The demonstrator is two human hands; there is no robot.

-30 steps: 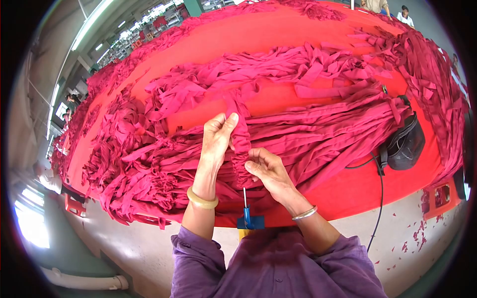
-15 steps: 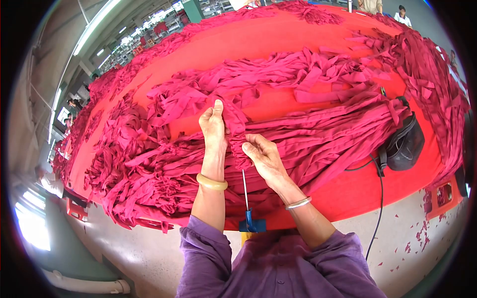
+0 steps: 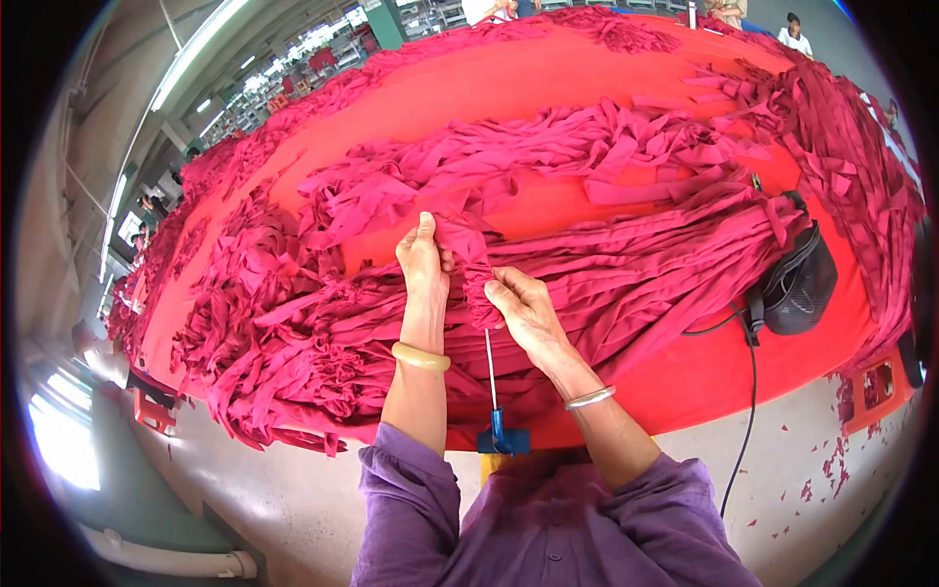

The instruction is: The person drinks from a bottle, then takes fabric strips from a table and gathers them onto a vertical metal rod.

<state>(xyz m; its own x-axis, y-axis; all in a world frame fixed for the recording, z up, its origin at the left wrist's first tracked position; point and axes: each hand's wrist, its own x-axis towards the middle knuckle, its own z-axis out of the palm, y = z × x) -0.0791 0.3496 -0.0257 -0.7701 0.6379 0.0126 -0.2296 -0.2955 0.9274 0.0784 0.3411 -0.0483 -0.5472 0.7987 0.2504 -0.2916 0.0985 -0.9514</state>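
fabric strip (image 3: 479, 289): crimson, near the dial's centre, between the two hands; flat at its 11 o'clock end, gathered into tight ruffles toward 6
left hand (image 3: 424, 262): fingers curled beside the strip's flat end, thumb pointing to 12; cannot tell whether it pinches the cloth
right hand (image 3: 526, 308): thumb and fingers pinching the ruffles from the 4 o'clock side
metal rod (image 3: 491, 367): thin, running from the ruffles' lower end toward 6, into a blue holder (image 3: 504, 441) near the table edge
bangles: yellowish one (image 3: 421, 357) on the left wrist, silver one (image 3: 590, 397) on the right
strip bundle (image 3: 646, 269): long crimson lengths stretching toward 2 o'clock
black pouch (image 3: 797, 289): at 3, by a dark cord (image 3: 751, 421)
table cover (image 3: 528, 73): red, under the cloth heaps
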